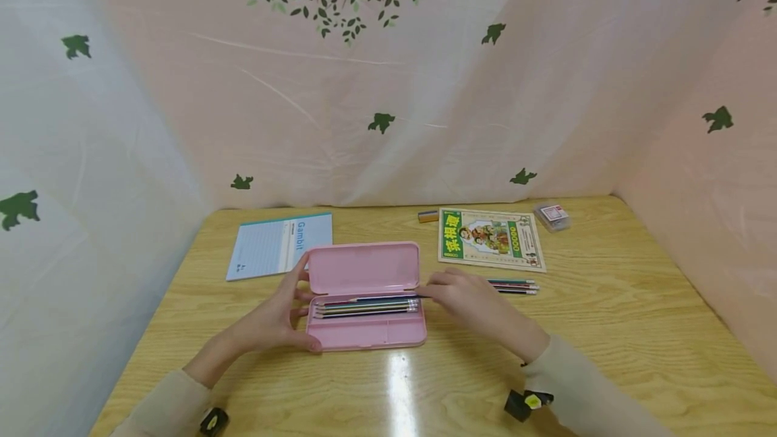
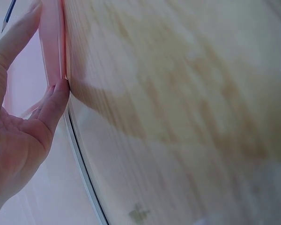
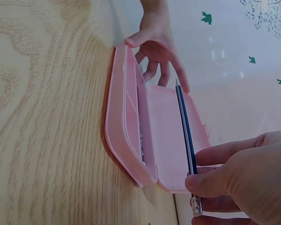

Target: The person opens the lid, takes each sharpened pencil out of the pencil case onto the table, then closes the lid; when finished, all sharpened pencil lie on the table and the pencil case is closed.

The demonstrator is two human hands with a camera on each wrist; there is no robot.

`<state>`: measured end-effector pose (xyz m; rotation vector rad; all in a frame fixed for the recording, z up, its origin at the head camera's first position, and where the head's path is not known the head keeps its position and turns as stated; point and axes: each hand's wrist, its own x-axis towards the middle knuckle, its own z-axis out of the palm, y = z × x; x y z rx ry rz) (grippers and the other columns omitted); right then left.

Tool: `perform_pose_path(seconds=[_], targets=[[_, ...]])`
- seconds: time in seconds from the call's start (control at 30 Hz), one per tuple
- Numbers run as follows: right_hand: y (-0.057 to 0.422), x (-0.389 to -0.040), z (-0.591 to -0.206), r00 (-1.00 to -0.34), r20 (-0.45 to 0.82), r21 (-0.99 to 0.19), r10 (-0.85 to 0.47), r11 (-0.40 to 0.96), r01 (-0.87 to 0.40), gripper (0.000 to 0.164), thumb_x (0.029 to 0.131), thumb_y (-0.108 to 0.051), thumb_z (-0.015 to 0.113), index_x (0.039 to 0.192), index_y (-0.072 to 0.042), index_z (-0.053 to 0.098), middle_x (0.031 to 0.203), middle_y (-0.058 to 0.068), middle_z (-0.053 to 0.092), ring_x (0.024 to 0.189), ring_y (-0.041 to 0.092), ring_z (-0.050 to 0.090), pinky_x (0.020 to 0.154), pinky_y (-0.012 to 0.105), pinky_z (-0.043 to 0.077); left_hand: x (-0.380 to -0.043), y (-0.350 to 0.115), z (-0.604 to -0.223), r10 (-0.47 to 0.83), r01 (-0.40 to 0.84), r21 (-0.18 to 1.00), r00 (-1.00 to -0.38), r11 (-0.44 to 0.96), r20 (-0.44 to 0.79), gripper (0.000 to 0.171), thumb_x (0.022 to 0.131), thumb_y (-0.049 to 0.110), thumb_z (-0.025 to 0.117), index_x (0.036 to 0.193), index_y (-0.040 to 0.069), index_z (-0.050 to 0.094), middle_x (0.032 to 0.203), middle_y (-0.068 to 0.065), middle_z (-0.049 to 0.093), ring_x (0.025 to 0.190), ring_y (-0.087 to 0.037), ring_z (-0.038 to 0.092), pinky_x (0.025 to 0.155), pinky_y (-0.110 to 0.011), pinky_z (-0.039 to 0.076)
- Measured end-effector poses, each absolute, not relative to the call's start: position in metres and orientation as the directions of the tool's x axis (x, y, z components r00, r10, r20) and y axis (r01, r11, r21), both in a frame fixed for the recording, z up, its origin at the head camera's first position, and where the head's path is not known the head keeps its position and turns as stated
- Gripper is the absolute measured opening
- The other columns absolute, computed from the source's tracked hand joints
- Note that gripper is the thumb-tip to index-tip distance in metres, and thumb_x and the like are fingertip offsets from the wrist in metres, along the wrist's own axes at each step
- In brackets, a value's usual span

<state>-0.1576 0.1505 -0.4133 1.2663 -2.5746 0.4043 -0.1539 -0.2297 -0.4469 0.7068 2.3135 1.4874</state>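
pencil case (image 1: pixel 364 268): smooth plastic | tabletop (image 1: pixel 607 295): glossy wood | pencil ferrule (image 3: pixel 195 203): metal | booklet (image 1: pixel 492 240): paper

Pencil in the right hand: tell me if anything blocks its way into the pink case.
Nothing visible does: the right hand holds the pencil over the open pink case, its lid swung back. Other pencils lie inside.

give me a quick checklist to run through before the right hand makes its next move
1. Pink pencil case open: ok, lid folded back.
2. Left hand touching the case: ok, at its left end.
3. Right hand holding a pencil: ok, near its eraser end.
4. Held pencil's tip pointing left, like the pencils inside: ok.
5. Room for it among them: cannot tell.
6. No loose pencils on the table: not ok, some lie there.
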Motion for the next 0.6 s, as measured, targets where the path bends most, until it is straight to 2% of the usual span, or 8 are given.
perform_pose_path(seconds=[0.1,0.33,0.6], targets=[[0.158,-0.156,-0.415,-0.607,0.339,-0.157,-0.719,0.593,-0.790,0.029,0.086,0.001,0.078,0.111,-0.012,0.078,0.099,0.002,0.071,0.089,0.017,0.068,0.073,0.029,0.059,-0.154,-0.230,-0.448,0.551,0.238,0.910,-0.834,0.340,0.013,0.148,0.065,0.012,0.098,0.162,0.031,-0.012,0.146,-0.015,0.026,0.125,-0.033,0.052,0.104,-0.043,0.049],[0.178,-0.152,-0.418,-0.653,0.322,-0.193,-0.686,0.627,-0.754,0.033,0.084,0.004,0.078,0.113,-0.011,0.077,0.111,0.009,0.073,0.099,0.026,0.070,0.081,0.041,0.061,-0.155,-0.231,-0.449,0.552,0.237,0.908,-0.834,0.346,0.007,0.147,0.066,0.014,0.098,0.162,0.032,-0.013,0.147,-0.014,0.026,0.126,-0.033,0.052,0.104,-0.042,0.049],[0.203,-0.151,-0.421,-0.688,0.284,-0.198,-0.667,0.662,-0.723,0.031,0.086,0.004,0.077,0.112,-0.011,0.077,0.104,0.003,0.072,0.092,0.020,0.069,0.075,0.035,0.061,-0.155,-0.231,-0.449,0.555,0.232,0.914,-0.832,0.332,0.009,0.148,0.066,0.012,0.098,0.162,0.032,-0.013,0.147,-0.015,0.026,0.125,-0.033,0.051,0.105,-0.041,0.049]])
